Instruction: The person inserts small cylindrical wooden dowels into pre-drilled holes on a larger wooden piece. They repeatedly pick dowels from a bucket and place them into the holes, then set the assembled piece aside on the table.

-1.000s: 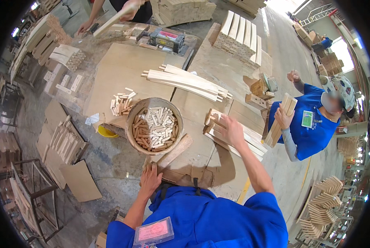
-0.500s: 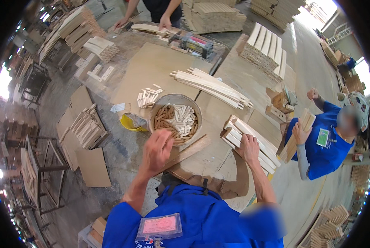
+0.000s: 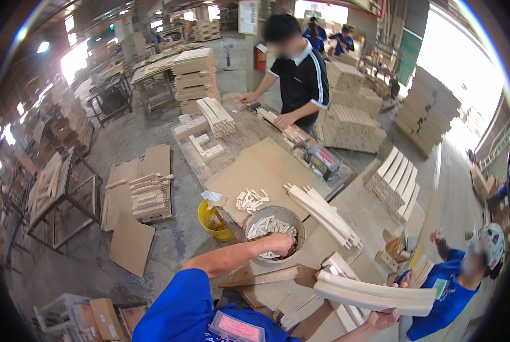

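Note:
My left hand (image 3: 280,244) reaches into a round bucket (image 3: 303,228) of short wooden dowels (image 3: 266,226). Its fingers are curled downward among the dowels, and their tips are hidden. On the right, my right hand (image 3: 383,319) grips curved pale wooden slats (image 3: 369,293) from the near side, held side by side above the table. Beneath them lie more slats (image 3: 340,265), partly covered. Left of the bucket stands a yellow pail (image 3: 202,214); a loose pile of dowels (image 3: 252,199) lies beyond it. A longer wooden bar (image 3: 260,277) rests in front of the bucket.
Several long slats with tenon ends (image 3: 323,216) lie beyond the bucket. A co-worker in blue (image 3: 448,290) is close on my right, holding wood. Across the table, a person in black (image 3: 297,80) handles pieces near a boxy device (image 3: 322,162). Stacked slats (image 3: 394,182) stand back right.
The view has swung, showing more of the far room. My left hand has moved from above the bucket's near rim down into it. My right hand has raised slats off the stack.

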